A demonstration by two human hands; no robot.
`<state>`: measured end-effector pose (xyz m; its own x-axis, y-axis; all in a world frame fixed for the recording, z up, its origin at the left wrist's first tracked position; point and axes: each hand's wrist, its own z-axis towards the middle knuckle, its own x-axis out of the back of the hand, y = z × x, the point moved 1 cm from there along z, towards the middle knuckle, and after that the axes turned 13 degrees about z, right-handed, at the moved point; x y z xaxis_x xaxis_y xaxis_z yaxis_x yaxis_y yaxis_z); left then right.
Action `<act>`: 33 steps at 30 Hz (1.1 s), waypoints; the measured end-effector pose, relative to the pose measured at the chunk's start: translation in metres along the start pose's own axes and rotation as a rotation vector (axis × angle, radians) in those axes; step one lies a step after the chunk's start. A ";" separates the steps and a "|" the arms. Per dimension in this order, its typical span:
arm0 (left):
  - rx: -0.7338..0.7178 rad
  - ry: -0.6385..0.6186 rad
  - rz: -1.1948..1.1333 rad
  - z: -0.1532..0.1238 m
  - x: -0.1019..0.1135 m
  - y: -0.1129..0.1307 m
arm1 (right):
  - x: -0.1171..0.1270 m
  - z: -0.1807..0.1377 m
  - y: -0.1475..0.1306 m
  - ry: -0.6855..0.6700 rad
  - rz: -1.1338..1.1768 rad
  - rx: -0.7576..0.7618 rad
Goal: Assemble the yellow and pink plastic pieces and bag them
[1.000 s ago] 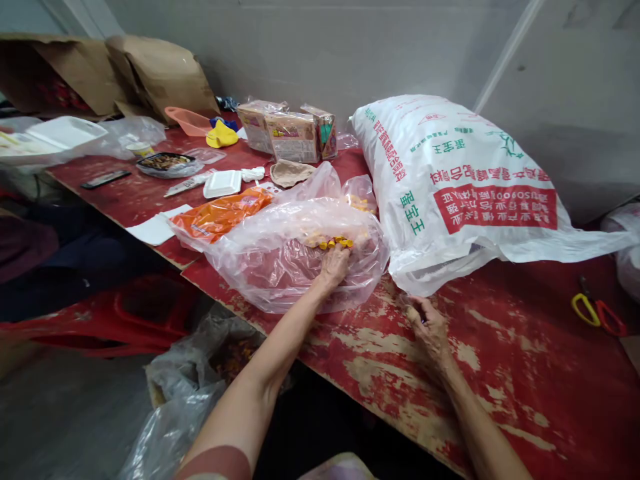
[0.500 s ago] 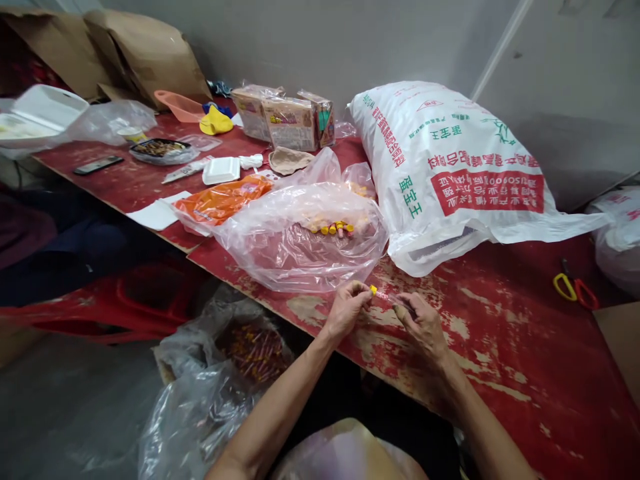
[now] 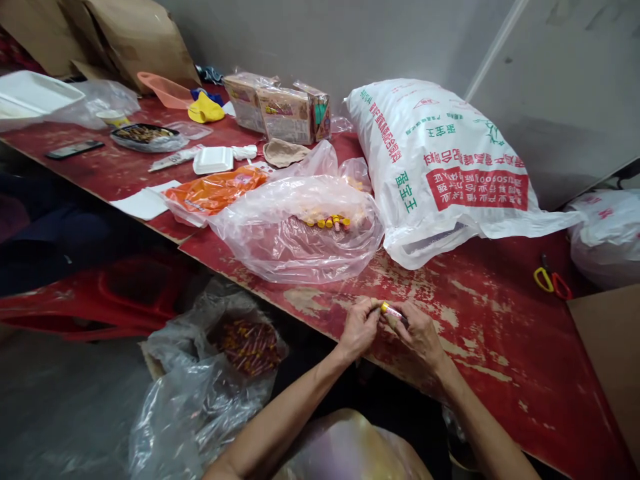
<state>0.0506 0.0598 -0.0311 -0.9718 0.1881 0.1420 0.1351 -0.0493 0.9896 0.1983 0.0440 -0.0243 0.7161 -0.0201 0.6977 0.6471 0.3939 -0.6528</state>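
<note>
A small pink-and-white printed tube with a yellow end [image 3: 393, 311] is held in my right hand [image 3: 419, 333], fingers closed around its far part. Its yellow end points toward my left hand [image 3: 361, 328]. The fingertips of that hand are pinched together right beside the yellow end; whatever they hold is hidden. Both hands are just above the front edge of the worn red table [image 3: 450, 313]. Beyond them, a clear plastic bag [image 3: 280, 257] lies open with several similar yellow-ended tubes [image 3: 333, 221] inside.
A large white printed sack [image 3: 450, 153] leans at the back. Scissors [image 3: 551, 281] lie at the right, near a cardboard piece [image 3: 607, 333]. Below the table edge, a plastic-lined container holds many tubes [image 3: 250, 343]. An orange bag [image 3: 215, 190] and food trays [image 3: 145, 135] are at the left.
My hands have come closer together and slightly toward me, the tube moving with them. Its yellow end was in my left fingertips; now the tube sits mostly in my right hand. The view shifted slightly.
</note>
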 end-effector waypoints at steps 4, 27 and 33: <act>0.027 -0.034 0.036 -0.014 -0.020 -0.010 | 0.008 -0.011 0.002 -0.064 -0.054 -0.059; -0.279 -0.281 0.442 -0.013 0.000 -0.013 | 0.008 -0.012 0.007 -0.264 0.297 -0.398; -0.119 -0.150 0.532 -0.041 0.063 -0.005 | 0.003 0.021 0.001 -0.218 0.463 -0.318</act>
<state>-0.0193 0.0316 -0.0278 -0.7370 0.2436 0.6305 0.5674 -0.2840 0.7729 0.1953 0.0636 -0.0167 0.8939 0.2899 0.3420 0.3511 0.0217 -0.9361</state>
